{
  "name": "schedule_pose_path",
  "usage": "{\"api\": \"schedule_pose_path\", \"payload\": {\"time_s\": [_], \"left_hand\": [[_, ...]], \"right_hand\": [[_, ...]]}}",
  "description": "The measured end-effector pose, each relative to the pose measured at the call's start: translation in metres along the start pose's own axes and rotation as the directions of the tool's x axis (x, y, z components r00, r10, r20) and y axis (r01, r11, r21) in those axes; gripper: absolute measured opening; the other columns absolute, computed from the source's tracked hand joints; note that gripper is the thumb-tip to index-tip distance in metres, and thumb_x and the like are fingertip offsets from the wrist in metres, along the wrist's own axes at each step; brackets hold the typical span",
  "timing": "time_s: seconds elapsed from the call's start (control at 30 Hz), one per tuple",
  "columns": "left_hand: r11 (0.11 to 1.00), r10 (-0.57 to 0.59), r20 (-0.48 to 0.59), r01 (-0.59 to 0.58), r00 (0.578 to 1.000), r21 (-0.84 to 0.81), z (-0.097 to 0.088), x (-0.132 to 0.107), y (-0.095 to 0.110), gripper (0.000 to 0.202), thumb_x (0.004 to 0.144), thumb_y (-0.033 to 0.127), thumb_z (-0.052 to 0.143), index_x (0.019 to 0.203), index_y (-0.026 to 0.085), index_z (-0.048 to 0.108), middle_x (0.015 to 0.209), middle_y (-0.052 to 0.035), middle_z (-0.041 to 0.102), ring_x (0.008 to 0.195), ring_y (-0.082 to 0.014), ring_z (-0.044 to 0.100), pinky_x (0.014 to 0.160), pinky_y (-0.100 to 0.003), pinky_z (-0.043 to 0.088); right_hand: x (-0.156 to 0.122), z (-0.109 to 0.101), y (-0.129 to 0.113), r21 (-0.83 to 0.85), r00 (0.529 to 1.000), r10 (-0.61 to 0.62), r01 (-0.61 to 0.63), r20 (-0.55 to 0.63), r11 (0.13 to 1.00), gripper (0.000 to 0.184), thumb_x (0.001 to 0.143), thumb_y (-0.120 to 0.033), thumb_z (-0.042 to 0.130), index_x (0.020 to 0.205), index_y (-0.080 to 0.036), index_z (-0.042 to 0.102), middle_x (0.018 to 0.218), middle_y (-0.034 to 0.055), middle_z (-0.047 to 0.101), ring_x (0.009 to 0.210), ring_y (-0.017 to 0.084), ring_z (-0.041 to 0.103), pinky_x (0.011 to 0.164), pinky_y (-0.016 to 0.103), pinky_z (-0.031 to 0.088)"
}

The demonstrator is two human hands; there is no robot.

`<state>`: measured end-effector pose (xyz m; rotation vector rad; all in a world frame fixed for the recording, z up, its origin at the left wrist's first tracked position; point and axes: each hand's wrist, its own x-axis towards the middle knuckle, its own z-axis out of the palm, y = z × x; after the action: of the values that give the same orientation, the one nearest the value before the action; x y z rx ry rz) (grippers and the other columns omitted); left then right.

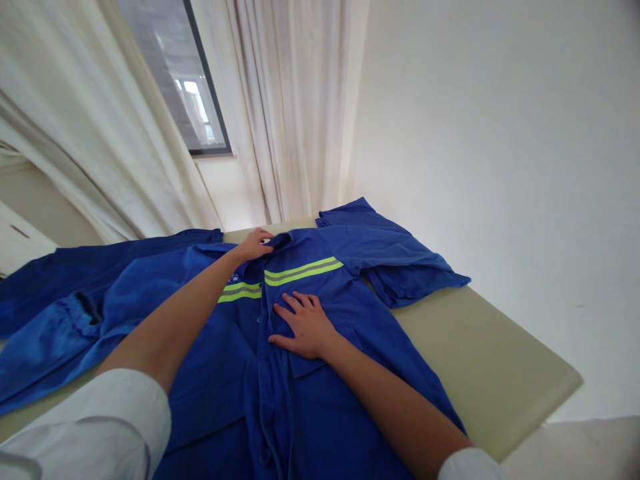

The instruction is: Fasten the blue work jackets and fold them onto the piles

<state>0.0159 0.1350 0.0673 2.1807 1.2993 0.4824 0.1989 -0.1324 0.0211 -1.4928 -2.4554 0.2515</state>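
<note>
Left hand (254, 244) pinches the blue work shirt's (300, 373) collar (280, 239), right hand (303, 325) spread flat on its front; one sleeve (395, 257) lies folded, the other sleeve (60, 313) lies out.

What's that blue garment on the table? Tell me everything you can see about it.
The blue work jacket lies face up and creased on a beige table, its cloth matt and woven-looking. A yellow-green reflective stripe with a grey centre line crosses the chest. It has a collar, a buttoned front placket and a flapped pocket. One sleeve spreads to the view's left, ending in a gathered cuff; the other lies folded at the far side. The person's left hand is at the collar; their right hand lies flat on the chest.
</note>
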Motion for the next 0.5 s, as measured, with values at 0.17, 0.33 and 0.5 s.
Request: {"api": "schedule_pose_path", "payload": {"time_s": [0.17,0.33,0.5], "left_hand": [[0.970,-0.006,0.299,-0.067,0.954,0.232,0.006,0.009,0.013,0.051,0.081,0.071,0.065,0.093,0.025,0.084,0.110,-0.0084,0.080,0.107,-0.0290,0.072,0.097,-0.036,0.055],[0.914,0.091,0.109,-0.126,0.990,0.385,0.059,-0.005,0.015,0.068,0.102,0.062,0.036,0.159,0.029,0.050,0.170,-0.0077,0.041,0.159,-0.0307,0.033,0.127,-0.053,0.024],[0.910,-0.006,0.162,-0.062,0.987,0.410,0.054,-0.003,0.004,0.065,0.101,0.059,0.038,0.154,0.025,0.057,0.160,-0.0104,0.055,0.153,-0.0267,0.044,0.123,-0.042,0.034]], "right_hand": [[0.000,0.001,0.000,0.003,1.000,-0.003,0.003,-0.008,1.000,0.080,0.100,-0.079,0.042,0.158,-0.025,0.050,0.167,0.0150,0.043,0.153,0.039,0.036,0.121,0.058,0.029],[0.000,0.002,0.000,0.004,1.000,0.002,-0.002,-0.016,1.000,0.080,0.099,-0.079,0.043,0.158,-0.025,0.049,0.167,0.0149,0.043,0.153,0.039,0.037,0.121,0.058,0.029],[-0.001,0.000,0.000,-0.005,1.000,-0.005,0.005,-0.015,1.000,0.078,0.101,-0.077,0.042,0.158,-0.025,0.049,0.167,0.0149,0.043,0.153,0.039,0.036,0.121,0.057,0.030]]}}
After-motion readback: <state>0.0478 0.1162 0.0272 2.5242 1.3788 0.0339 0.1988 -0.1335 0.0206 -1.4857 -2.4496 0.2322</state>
